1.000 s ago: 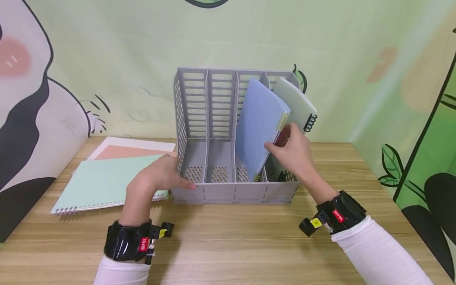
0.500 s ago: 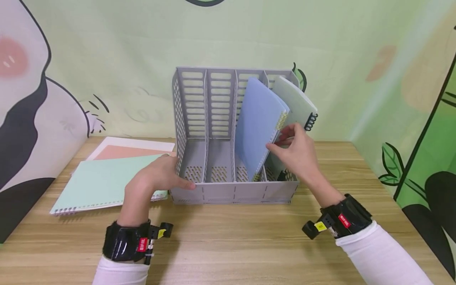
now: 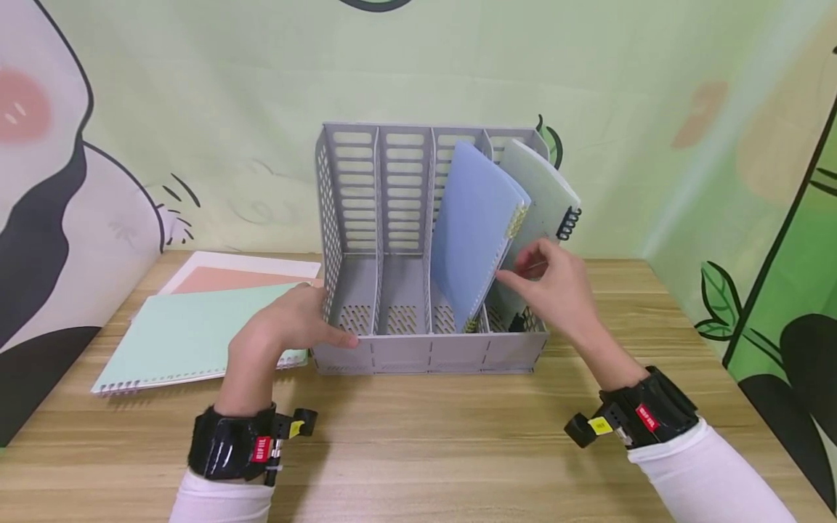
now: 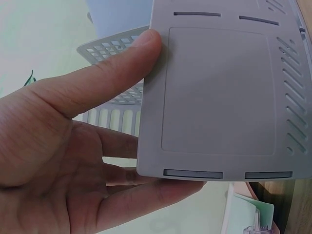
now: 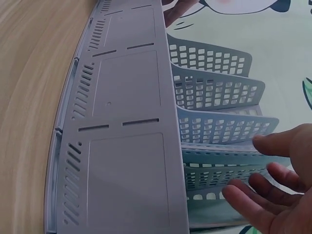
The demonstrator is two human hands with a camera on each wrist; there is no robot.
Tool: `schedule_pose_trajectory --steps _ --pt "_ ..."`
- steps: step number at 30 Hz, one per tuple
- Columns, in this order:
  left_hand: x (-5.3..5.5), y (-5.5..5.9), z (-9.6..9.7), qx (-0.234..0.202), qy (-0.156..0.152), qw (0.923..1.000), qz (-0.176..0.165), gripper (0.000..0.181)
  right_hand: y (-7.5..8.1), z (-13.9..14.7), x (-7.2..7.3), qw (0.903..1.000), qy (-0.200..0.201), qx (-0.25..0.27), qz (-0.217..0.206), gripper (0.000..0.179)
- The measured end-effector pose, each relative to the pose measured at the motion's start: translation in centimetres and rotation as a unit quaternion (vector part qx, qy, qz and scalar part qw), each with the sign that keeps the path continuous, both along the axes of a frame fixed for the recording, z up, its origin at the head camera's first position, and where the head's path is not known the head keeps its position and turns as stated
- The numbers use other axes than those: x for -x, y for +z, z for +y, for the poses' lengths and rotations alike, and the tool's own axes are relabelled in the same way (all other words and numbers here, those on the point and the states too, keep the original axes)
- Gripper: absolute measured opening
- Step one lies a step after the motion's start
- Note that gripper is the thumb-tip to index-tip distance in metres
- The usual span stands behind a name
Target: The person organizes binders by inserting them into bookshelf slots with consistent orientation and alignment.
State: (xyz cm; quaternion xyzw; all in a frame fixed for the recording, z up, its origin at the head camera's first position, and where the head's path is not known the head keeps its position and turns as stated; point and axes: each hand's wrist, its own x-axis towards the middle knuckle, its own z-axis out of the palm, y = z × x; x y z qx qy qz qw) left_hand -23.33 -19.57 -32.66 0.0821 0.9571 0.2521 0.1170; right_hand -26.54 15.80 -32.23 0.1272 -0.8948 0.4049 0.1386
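A grey four-slot file rack (image 3: 405,356) stands upright on the table. My left hand (image 3: 284,319) grips its left front corner; in the left wrist view the thumb (image 4: 107,73) lies on the front panel's edge and the fingers reach round the side. A blue spiral notebook (image 3: 474,232) stands in the third slot from the left, tilted a little. Behind it, a grey-green notebook (image 3: 539,181) with black rings stands in the rightmost slot. My right hand (image 3: 556,287) is beside the blue notebook's bound edge, thumb and fingers spread with nothing between them.
Left of the rack lies a mint spiral notebook (image 3: 189,330) on top of an orange-pink one (image 3: 229,279) and a white one (image 3: 261,262). The two left slots hold no notebooks. A printed green cloth (image 3: 418,65) hangs behind the wooden table (image 3: 445,443).
My right hand has let go of the blue notebook's edge and moved slightly right and down, its fingers spreading. The left hand and the notebooks have stayed almost still.
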Motion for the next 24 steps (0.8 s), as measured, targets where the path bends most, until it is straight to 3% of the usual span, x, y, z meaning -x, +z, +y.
schedule_pose_trajectory --steps 8,15,24 --pt "0.0 0.0 0.0 0.002 -0.001 1.0000 0.001 0.105 -0.3 1.2 -0.4 0.9992 0.011 -0.034 -0.020 0.024" --pt "-0.1 0.0 0.0 0.003 0.003 1.0000 -0.003 0.106 -0.6 2.1 -1.0 0.9974 0.027 -0.058 -0.034 0.025" --pt "-0.1 0.0 -0.2 0.003 0.001 1.0000 -0.006 0.105 -1.4 3.4 -1.0 0.9964 0.021 -0.064 -0.052 0.029"
